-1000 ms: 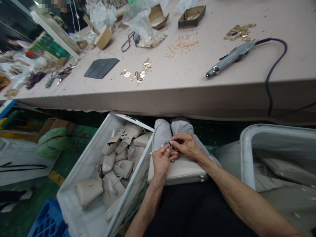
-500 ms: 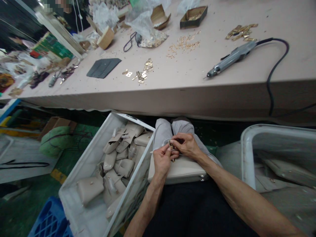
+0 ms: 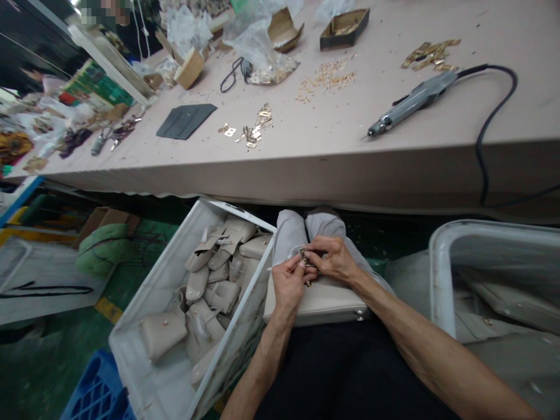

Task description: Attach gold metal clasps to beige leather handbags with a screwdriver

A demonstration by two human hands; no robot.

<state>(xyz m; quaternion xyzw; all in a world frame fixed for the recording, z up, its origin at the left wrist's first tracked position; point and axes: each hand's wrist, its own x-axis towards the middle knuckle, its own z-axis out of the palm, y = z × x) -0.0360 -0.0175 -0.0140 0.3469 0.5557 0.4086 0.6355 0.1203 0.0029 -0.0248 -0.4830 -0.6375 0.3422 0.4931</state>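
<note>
A cream handbag rests on my lap. Over its far edge my left hand and my right hand meet, fingertips pinched together. Between them shows a small gold metal fitting, partly covered by the fingers; its exact kind is unclear. Both hands are closed on it. A bit of clear plastic lies just beyond the fingertips.
At my left stands a white bin of small cream bags; at right, another white bin holds larger ones. On the table lie an electric screwdriver, gold plates, tiny screws and a dark grey sheet.
The view has shifted very slightly. Both hands keep their pinch at nearly the same spot above the handbag.
</note>
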